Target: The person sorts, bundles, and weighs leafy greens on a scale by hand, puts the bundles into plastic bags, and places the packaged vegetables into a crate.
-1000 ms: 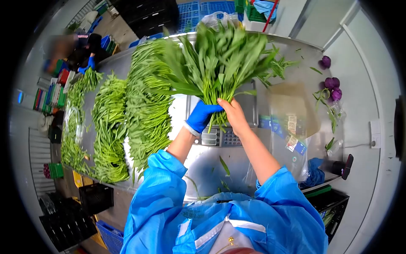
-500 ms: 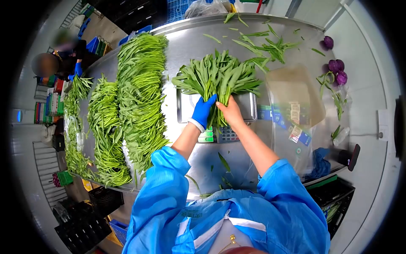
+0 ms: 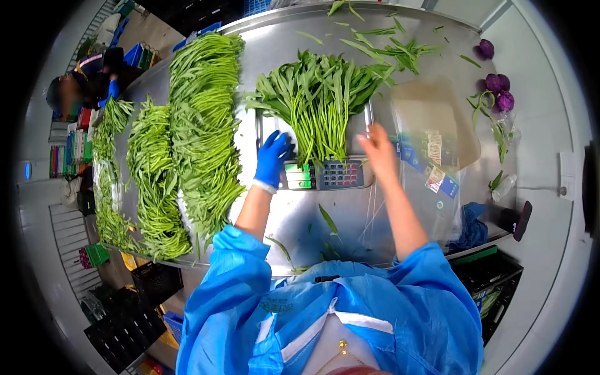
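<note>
A bunch of water spinach [image 3: 319,115], leaves pointing away from me, lies on the metal tray of a weighing scale [image 3: 340,175]. The scale's green display and keypad show below the cut stems. My left hand [image 3: 273,156], in a blue glove, is just left of the stems, fingers apart and holding nothing. To the right of the bunch, my bare right hand [image 3: 379,150] is off the greens, its fingers apart and slightly blurred. Clear printed plastic bags [image 3: 431,125] lie close to its right.
Long rows of stacked greens [image 3: 206,137] line the left of the steel table [image 3: 300,237]. Loose leaves [image 3: 406,55] and purple onion-like vegetables [image 3: 494,82] are at the far right. A co-worker [image 3: 94,75] handles greens at far left. A black crate [image 3: 490,281] stands at lower right.
Both hands have let go of the water spinach and moved apart, left hand to the left, right hand to the right. The bunch now rests on the scale, its stems exposed.
</note>
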The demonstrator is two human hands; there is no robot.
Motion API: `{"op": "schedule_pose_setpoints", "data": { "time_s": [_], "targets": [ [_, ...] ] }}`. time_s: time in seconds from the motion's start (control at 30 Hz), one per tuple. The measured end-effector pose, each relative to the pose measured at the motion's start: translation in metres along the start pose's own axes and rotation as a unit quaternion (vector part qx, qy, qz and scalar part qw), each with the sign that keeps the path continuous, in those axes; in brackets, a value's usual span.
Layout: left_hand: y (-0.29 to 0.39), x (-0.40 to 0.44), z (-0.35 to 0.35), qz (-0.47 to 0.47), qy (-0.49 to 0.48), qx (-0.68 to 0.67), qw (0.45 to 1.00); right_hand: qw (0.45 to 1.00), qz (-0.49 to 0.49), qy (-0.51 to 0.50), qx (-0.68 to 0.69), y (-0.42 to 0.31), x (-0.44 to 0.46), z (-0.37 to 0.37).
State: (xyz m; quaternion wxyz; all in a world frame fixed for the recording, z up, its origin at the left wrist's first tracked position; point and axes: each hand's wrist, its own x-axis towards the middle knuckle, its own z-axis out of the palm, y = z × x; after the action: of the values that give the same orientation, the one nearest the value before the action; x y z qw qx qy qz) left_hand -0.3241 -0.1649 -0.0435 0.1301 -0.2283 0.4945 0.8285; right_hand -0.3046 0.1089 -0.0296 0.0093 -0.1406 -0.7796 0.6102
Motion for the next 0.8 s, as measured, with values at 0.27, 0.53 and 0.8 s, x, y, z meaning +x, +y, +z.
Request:
{"op": "schedule_pose_setpoints", "data": {
  "time_s": [0.27, 0.53, 0.8],
  "targets": [
    [-0.135, -0.107, -0.086, 0.184, 0.1, 0.315, 0.926, 0.736, -0.094, 0.054, -0.668, 0.12, -0.021, -0.127],
    [-0.212, -0.181, -0.055, 0.141, -0.286, 0.508, 0.8, 0.675, -0.169, 0.037, -0.718, 0.192, 0.053, -0.18],
    [-0.13, -0.178, -0.213, 0.081, 0.2, -0.03, 0.976, 0.691, -0.161, -0.212, -0.672, 0.053, -0.077, -0.116]
  ]
}}
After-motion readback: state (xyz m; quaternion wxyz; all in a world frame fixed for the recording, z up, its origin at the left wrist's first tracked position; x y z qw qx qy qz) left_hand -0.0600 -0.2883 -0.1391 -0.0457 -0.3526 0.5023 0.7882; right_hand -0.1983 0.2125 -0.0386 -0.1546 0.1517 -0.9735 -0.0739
